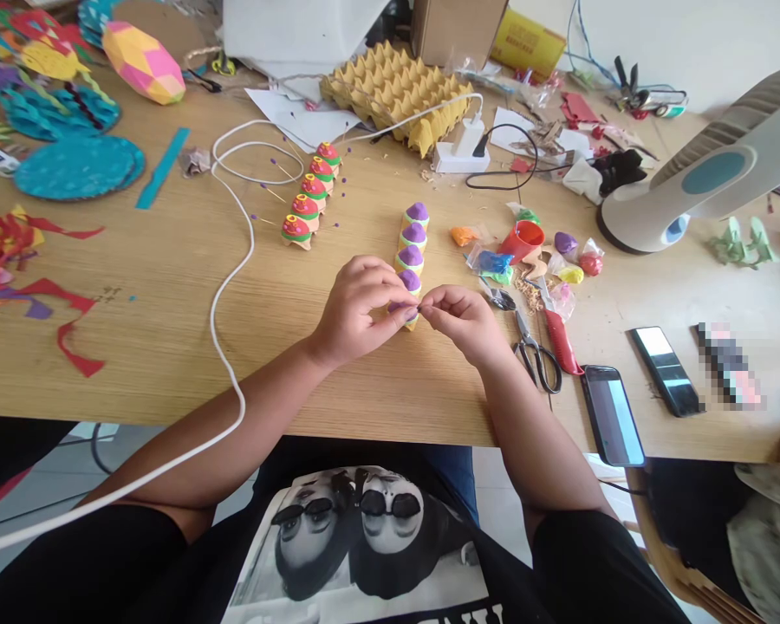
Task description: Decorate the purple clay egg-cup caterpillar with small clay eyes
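Purple-peaked egg-carton strip (411, 256), centre frame, seems light, crushable, best held low; left grip (359, 310) and right grip (463, 319) apparently pinch an indistinct speck (419, 308).

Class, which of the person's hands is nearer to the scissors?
The right hand: it is just to the left of the scissors, not touching them. The left hand is farther left, beyond the right hand.
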Tool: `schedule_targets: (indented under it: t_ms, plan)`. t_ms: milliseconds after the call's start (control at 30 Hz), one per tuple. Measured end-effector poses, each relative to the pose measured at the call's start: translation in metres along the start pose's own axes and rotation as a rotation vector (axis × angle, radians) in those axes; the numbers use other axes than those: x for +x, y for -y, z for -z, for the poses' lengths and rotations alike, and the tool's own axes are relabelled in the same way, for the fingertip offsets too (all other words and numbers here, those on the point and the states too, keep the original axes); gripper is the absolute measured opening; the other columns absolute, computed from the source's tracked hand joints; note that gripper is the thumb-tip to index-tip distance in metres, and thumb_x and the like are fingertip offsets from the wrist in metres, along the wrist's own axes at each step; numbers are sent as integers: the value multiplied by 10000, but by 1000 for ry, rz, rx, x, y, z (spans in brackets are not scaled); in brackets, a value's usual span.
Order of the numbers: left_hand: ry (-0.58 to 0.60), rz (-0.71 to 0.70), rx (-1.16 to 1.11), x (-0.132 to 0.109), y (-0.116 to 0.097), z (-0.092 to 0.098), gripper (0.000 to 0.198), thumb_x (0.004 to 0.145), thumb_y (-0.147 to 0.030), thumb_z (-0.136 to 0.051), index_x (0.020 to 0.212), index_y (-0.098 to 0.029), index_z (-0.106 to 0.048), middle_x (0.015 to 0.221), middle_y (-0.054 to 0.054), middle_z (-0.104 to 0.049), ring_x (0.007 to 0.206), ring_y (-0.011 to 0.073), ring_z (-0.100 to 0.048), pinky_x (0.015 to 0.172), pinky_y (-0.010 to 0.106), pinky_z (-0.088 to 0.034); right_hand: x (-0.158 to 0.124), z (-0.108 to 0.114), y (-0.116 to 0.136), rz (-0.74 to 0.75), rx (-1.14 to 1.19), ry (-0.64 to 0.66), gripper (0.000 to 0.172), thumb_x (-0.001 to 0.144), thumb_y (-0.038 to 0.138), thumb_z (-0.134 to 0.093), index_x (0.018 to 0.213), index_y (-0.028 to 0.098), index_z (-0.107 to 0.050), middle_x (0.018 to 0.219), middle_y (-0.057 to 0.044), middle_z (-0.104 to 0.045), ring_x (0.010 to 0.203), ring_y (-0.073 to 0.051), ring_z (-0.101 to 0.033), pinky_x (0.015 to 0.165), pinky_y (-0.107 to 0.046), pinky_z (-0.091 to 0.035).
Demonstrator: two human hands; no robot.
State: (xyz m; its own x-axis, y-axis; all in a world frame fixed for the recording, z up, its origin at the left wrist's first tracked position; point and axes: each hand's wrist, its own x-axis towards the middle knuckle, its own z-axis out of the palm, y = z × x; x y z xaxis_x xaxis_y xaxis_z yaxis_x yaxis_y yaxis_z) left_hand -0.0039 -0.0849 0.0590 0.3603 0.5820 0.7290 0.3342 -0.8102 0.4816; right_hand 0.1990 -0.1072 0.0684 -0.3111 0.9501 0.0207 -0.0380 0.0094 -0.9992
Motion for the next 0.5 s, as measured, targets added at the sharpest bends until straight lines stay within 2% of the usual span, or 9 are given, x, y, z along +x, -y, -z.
schedule_targets:
  t_ms: [167,500]
  plan:
    - [5,-16,-4,-1,0,0,53,898,-258,-728,947,-261,-747,903,12,-742,1005,217,-628,953,421,-513,0,0,0,11,7,3,270,818,426,-791,835,184,-672,749,4,-645,640,-97,-516,614,-251,-438]
    - [10,-24,48,-2,1,-1,48,888,-264,-754,936,-272,-751,900,4,-755,1000,217,-638,931,426,-527,-1,-2,3,-5,-33,2,307,827,464,-784,838,178,-673,736,0,-636,637,-102,-521,587,-251,-423]
